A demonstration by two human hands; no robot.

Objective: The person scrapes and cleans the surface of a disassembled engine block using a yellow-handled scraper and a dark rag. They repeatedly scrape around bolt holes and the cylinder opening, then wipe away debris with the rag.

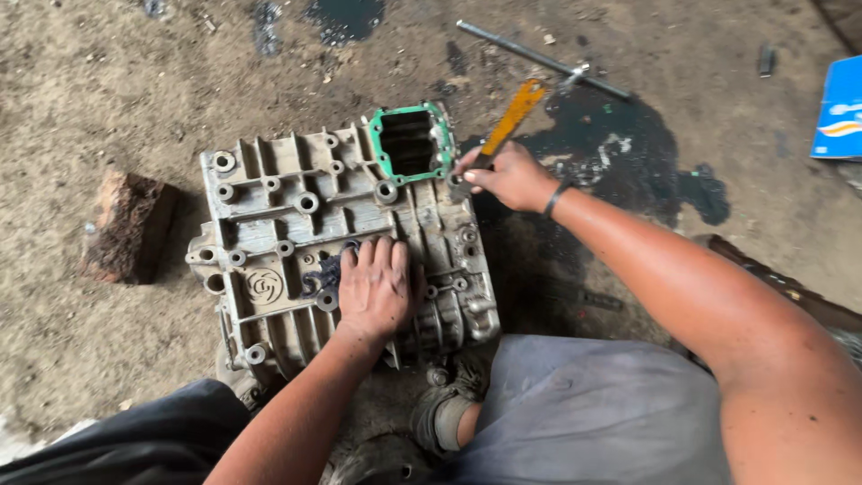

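While my left hand (375, 289) is pressing flat and unclenched on the ribbed grey cast-metal housing (269, 242) to steady it on the dirt floor (81, 99), my right hand (507, 177) is gripping the yellow-handled scraper (509, 123), working beside the green gasket (388, 162) just left of it.

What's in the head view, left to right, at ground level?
Wooden block → metal casing with the left hand flat on it → green gasket around its opening → right hand gripping a yellow-handled tool → dark oil stain → blue packet.
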